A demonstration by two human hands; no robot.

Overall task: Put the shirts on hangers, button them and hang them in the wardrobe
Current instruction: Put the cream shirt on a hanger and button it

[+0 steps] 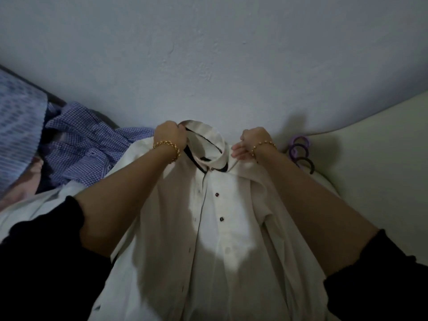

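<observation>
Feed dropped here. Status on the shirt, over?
Left hand grips white shirt at collar; right hand pinches its shoulder. No hanger seen in it. Hangers at right, checked shirt at left, neither in the way.

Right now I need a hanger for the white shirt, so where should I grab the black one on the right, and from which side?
Take the black hanger by its curved hook, the only part showing. Probably come from the right with the right hand, since the purple hangers crowd its far side.
</observation>
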